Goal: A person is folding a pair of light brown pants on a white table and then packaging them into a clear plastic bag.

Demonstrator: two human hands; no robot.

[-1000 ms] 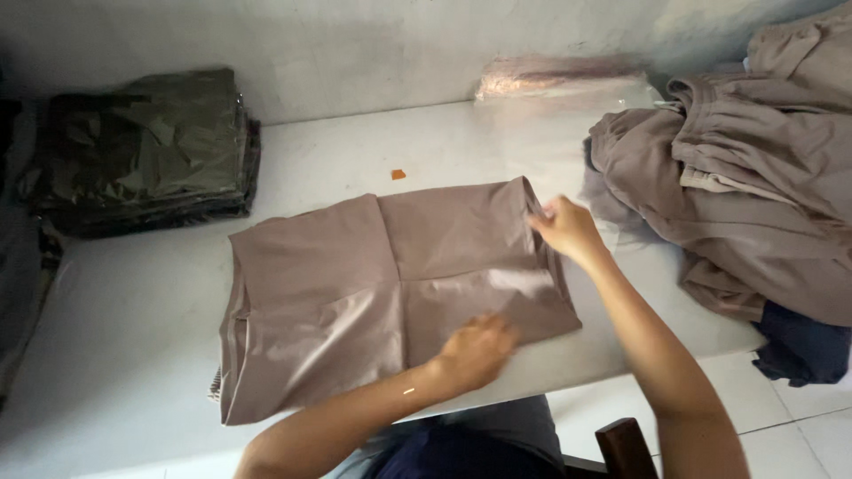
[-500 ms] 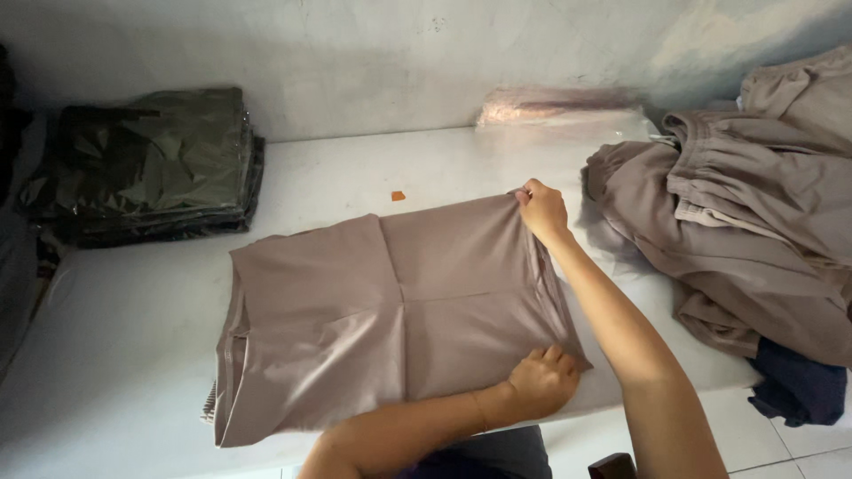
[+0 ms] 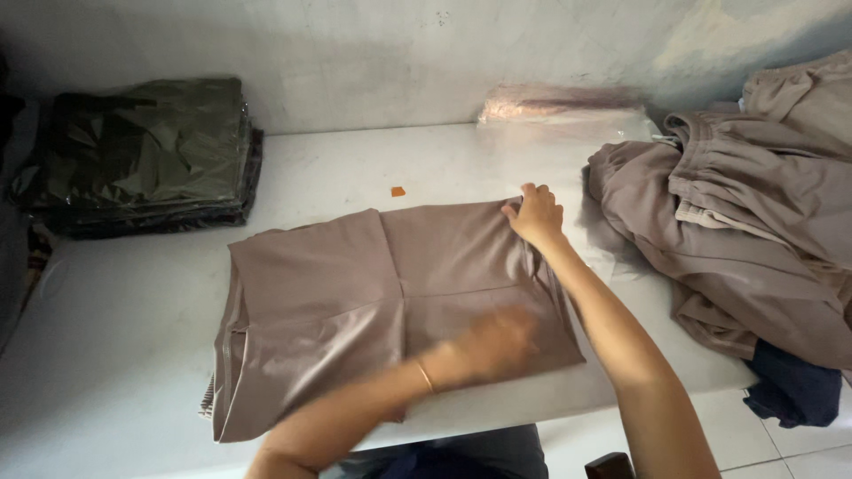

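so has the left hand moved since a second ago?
Yes. The left hand slid right along the folded taupe garment to its near right corner, then back left a little, judged against the garment's centre fold; it is motion-blurred.

The left hand (image 3: 493, 341) is blurred, so its fingers cannot be told apart. The pile of taupe clothes (image 3: 754, 231) is cut off by the right edge. The dark packed stack (image 3: 142, 155) is dim at the left edge.
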